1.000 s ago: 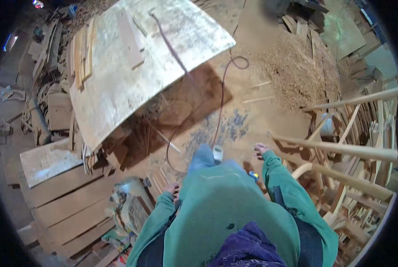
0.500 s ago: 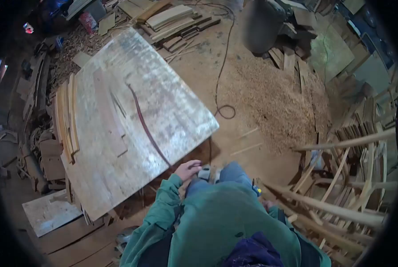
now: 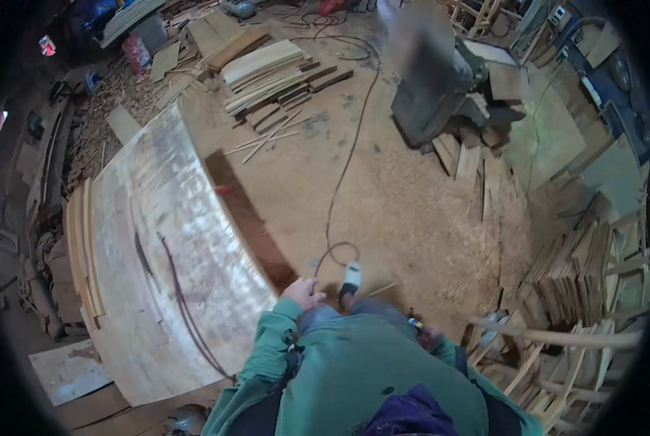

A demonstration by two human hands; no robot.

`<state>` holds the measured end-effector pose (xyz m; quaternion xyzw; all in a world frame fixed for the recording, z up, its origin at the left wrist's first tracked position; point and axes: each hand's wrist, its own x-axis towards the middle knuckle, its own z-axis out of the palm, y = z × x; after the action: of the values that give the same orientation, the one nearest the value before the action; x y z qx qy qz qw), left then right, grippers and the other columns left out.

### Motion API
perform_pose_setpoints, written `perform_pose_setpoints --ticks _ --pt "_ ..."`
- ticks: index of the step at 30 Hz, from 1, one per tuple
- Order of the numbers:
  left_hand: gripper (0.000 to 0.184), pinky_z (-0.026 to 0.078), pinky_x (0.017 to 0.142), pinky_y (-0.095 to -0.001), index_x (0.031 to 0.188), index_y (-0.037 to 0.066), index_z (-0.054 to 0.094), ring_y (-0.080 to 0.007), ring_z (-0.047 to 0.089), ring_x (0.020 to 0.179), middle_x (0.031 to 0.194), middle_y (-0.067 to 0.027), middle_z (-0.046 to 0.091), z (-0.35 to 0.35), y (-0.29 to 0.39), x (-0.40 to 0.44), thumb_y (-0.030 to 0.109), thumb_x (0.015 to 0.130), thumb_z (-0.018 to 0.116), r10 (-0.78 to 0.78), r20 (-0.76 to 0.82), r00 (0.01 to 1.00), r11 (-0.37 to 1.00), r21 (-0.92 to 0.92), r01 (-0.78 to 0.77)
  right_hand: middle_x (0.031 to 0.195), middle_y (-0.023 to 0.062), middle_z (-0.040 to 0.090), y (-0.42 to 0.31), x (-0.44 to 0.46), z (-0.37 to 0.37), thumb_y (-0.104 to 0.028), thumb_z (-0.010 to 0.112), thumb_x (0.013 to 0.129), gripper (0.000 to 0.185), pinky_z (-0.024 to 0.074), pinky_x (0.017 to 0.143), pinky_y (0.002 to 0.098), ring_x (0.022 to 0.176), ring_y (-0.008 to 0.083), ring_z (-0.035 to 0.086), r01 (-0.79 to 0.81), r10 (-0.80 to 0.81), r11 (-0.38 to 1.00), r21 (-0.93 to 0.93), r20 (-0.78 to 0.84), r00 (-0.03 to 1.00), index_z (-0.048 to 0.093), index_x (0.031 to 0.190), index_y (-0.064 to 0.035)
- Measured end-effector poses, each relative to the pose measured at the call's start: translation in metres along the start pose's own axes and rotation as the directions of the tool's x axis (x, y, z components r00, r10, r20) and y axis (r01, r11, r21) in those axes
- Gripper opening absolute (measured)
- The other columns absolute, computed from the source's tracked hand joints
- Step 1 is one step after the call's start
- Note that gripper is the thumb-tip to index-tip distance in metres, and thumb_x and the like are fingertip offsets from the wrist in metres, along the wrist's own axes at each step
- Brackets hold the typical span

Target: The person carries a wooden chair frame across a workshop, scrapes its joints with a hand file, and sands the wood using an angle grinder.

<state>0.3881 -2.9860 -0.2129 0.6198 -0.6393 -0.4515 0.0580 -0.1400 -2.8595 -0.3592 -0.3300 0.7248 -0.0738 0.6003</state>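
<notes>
Your left hand [image 3: 303,292] is low in the middle of the scene, just beside the near right corner of the big tabletop [image 3: 187,211]. Its fingers look loosely bent; whether they are closed on anything, you cannot tell. The cord [image 3: 357,252] on the floor makes a loop just beyond that hand and runs toward it, but whether they touch is unclear. Your right hand [image 3: 430,336] is at your right hip, partly hidden by your sleeve, near a small yellow and blue item [image 3: 416,323]; you cannot tell if its fingers are apart or closed.

The tabletop fills the left side, with long wood strips [image 3: 85,254] along its left edge and a dark red cord [image 3: 178,294] lying across its near part. Your shoe [image 3: 352,275] is on the floor beside the loop. Far off, stacked boards [image 3: 263,65] lie left of the floor cord, and a dark machine [image 3: 430,94] stands to its right. Wood shavings [image 3: 441,211] spread nearer, and thin boards [image 3: 572,269] lean together on the right.
</notes>
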Motion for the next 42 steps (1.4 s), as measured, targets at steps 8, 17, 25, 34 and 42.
perform_pose_setpoints --ticks 8,17,25,34,42 --pt "0.056 0.052 0.086 -0.0394 0.124 0.004 0.057 -0.0312 0.064 0.101 0.115 -0.0196 0.063 -0.062 0.011 0.094 0.039 0.082 0.068 -0.145 -0.023 0.989 0.965 -0.223 0.137 0.088 0.0068 0.065 -0.300 0.172 -0.057 -0.024 0.060 0.088 0.028 0.0498 0.053 0.0319 0.064 0.0191 0.061 0.332 -0.329 0.911 0.245 -0.055 0.943 0.062 0.111 -0.0085" --pt "0.036 0.041 0.043 -0.0327 0.096 0.010 0.069 -0.0169 0.051 0.051 0.061 -0.0011 0.053 -0.012 -0.148 0.161 0.044 0.089 0.059 -0.638 0.176 0.750 0.161 -0.922 0.353 0.102 0.0089 0.066 -0.332 0.297 -0.029 -0.024 0.068 0.083 0.028 0.0527 0.078 0.0396 0.093 0.0275 0.063 0.496 -0.485 0.840 -0.220 0.106 0.868 0.066 0.107 -0.0105" --pt "0.048 0.048 0.049 -0.0425 0.084 0.005 0.068 -0.0238 0.058 0.055 0.074 -0.0080 0.064 -0.138 -0.196 0.272 0.050 0.091 0.054 -0.829 0.228 0.510 0.263 -0.646 0.717 0.113 0.0125 0.064 -0.446 0.231 -0.020 -0.031 0.063 0.088 0.034 0.0512 0.080 0.0445 0.098 0.0284 0.062 -0.514 0.543 0.791 0.332 0.008 0.840 0.061 0.117 -0.0122" --pt "0.035 0.051 0.054 -0.0367 0.094 0.010 0.061 -0.0184 0.054 0.070 0.083 -0.0020 0.056 -0.446 -0.122 0.627 0.044 0.087 0.062 -0.508 -0.001 0.861 0.534 -0.785 0.314 0.100 0.0025 0.065 -0.570 0.319 -0.040 -0.025 0.060 0.086 0.025 0.0501 0.062 0.0393 0.078 0.0216 0.064 -0.350 0.336 0.849 0.395 0.107 0.936 0.063 0.109 -0.0165" --pt "0.034 0.054 0.061 -0.0357 0.112 0.015 0.063 -0.0176 0.059 0.082 0.095 -0.0013 0.063 -0.500 -0.027 0.798 0.039 0.089 0.063 -0.376 -0.022 0.926 0.610 -0.758 0.230 0.094 0.0079 0.066 -0.703 0.418 -0.093 -0.024 0.059 0.089 0.025 0.0503 0.055 0.0345 0.074 0.0223 0.066 -0.379 0.410 0.868 0.320 -0.032 0.912 0.062 0.107 -0.0075"
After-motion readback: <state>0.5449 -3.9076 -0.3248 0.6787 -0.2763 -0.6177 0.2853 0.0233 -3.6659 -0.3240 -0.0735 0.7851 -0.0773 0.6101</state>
